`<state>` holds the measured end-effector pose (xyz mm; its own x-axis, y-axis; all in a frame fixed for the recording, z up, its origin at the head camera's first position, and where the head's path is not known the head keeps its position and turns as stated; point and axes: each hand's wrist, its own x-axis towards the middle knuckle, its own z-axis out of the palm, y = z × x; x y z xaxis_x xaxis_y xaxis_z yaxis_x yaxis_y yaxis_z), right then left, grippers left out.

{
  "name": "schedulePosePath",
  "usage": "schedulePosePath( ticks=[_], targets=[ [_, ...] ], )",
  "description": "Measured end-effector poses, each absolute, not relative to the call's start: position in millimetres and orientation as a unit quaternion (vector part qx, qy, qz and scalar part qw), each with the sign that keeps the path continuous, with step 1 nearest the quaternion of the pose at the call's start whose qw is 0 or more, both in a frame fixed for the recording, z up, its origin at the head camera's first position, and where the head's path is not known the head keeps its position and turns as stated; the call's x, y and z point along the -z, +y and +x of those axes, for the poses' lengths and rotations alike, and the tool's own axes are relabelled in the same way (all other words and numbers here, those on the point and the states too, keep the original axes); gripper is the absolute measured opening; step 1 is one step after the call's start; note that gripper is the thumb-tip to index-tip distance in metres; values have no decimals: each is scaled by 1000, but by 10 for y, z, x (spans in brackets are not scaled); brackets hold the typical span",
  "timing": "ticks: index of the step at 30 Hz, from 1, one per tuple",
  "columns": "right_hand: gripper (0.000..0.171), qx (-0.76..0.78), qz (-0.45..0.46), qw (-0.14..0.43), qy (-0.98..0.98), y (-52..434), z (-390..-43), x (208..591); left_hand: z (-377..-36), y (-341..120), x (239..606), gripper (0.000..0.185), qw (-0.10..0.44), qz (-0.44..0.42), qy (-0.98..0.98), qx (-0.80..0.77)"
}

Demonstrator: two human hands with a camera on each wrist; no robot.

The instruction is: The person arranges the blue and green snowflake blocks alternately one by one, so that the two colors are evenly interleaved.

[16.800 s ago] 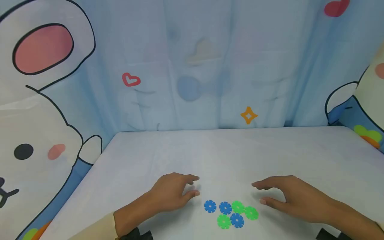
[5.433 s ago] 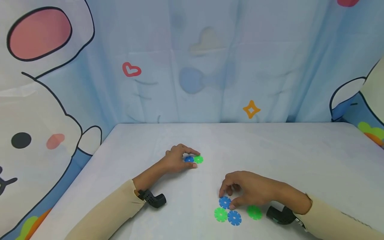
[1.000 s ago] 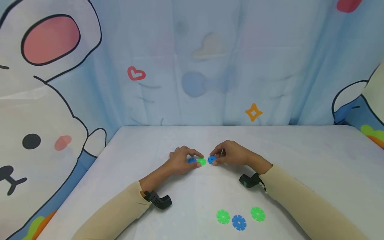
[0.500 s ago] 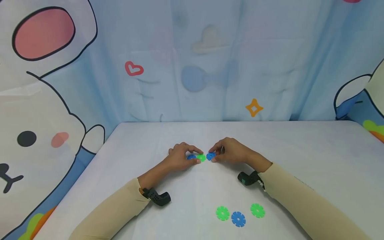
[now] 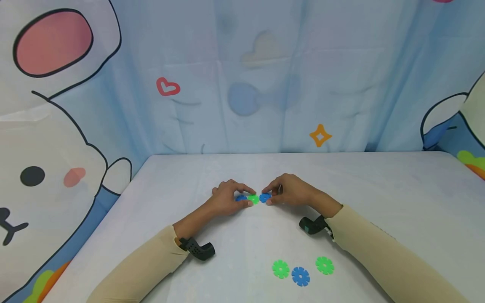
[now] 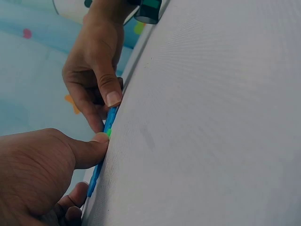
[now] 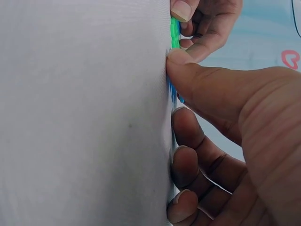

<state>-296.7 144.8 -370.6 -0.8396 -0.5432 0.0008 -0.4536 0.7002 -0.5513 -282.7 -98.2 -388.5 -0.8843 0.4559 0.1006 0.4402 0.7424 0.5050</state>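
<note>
Toward the back of the white table, my left hand pinches a green notched plastic disc between thumb and index finger. A blue notched disc lies against the green one's left side, partly covered by that hand. From the other side my right hand pinches a second blue disc, its edge right at the green disc's edge. In the left wrist view the blue disc and the green disc stand in one line, low over the tabletop. The right wrist view shows the green disc beyond my right thumb.
Nearer on the white table lie a green disc, a blue disc and another green disc, apart from each other. A printed blue curtain hangs behind the table's far edge.
From the front cluster, a blue and a green disc went to the back with my left hand, then another blue with my right. Lately the right hand edged left, narrowing the gap to the green disc.
</note>
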Motion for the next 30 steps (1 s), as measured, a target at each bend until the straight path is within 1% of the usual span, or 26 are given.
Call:
schedulePosePath(
  ticks=[11,30],
  targets=[
    [36,270,-249,85,926,1447,-2968,3705,-2819,-976,3879,28,15,236,933,-270],
    [32,268,-234,89,930,1426,-2959,3686,-2803,-972,3860,29,14,235,934,-269]
  ],
)
